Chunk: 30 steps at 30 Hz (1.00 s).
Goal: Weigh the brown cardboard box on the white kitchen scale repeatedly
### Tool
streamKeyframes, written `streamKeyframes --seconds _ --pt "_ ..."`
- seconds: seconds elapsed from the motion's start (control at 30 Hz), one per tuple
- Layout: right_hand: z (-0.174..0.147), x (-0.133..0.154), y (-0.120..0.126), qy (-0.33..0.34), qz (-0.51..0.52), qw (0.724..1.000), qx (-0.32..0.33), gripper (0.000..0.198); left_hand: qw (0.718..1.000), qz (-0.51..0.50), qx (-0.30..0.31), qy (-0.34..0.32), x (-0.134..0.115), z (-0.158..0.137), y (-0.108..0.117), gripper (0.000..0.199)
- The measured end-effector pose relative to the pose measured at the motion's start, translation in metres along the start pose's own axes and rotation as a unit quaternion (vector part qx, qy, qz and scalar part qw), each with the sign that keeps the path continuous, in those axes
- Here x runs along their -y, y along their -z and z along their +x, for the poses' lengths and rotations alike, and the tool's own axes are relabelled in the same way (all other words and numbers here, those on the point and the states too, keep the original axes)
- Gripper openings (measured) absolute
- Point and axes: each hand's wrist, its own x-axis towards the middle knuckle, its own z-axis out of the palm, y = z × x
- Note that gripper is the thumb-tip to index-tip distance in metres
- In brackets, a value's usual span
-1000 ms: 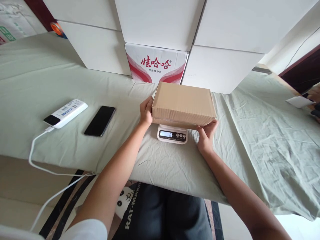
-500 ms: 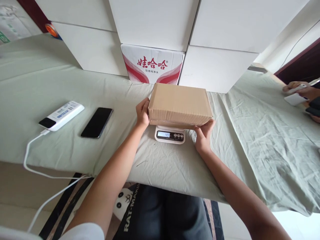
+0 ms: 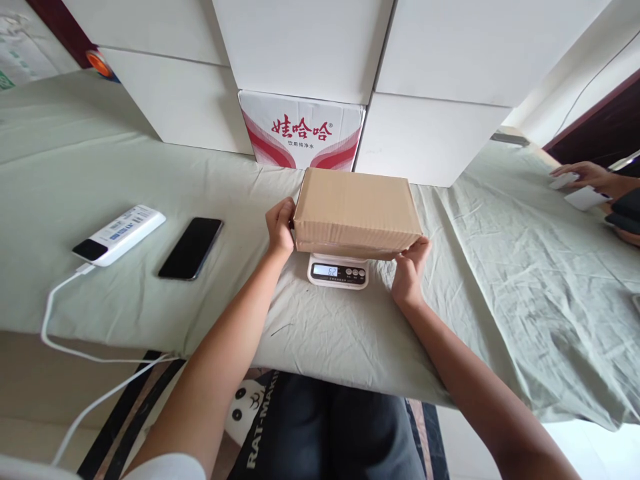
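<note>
Cardboard box point(image 3: 357, 207) sits over a small digital scale point(image 3: 338, 273), both nearer the near edge of the cloth-covered tabletop point(image 3: 345, 327) than the far one, just in front of a red-and-white carton point(image 3: 303, 137). We note our left hand point(image 3: 281, 225) grasping the box's left end, and our right hand point(image 3: 410, 272) grasping its near right corner, thumb to the front. The scale's readout seems to show 62; the plate beneath is hidden, so we take the box to be bearing on it at least partly. Step in hand, as we judge it: lowering or steadying the box on the scale. The next move calls for a level, centred box and an even easing of both grips, keeping fingers clear of the readout. Toward the tabletop's left side lies a dark phone point(image 3: 191, 248), well apart.
</note>
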Motion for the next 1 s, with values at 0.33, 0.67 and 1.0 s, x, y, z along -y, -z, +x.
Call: streamKeyframes --seconds 0.33,0.67,1.0 --pt "0.026 0.0 0.01 -0.096 -0.053 0.983 -0.146 0.016 0.993 -0.041 -0.109 0.026 -0.006 0.008 -0.002 0.068" --pt "0.031 -0.011 0.013 -0.132 -0.041 0.98 -0.145 0.019 0.988 -0.05 -0.128 0.074 0.003 0.012 0.001 0.062" --pt "0.034 -0.018 0.011 -0.136 -0.054 0.978 -0.151 0.027 0.98 -0.07 -0.142 0.123 0.011 0.02 0.005 0.062"
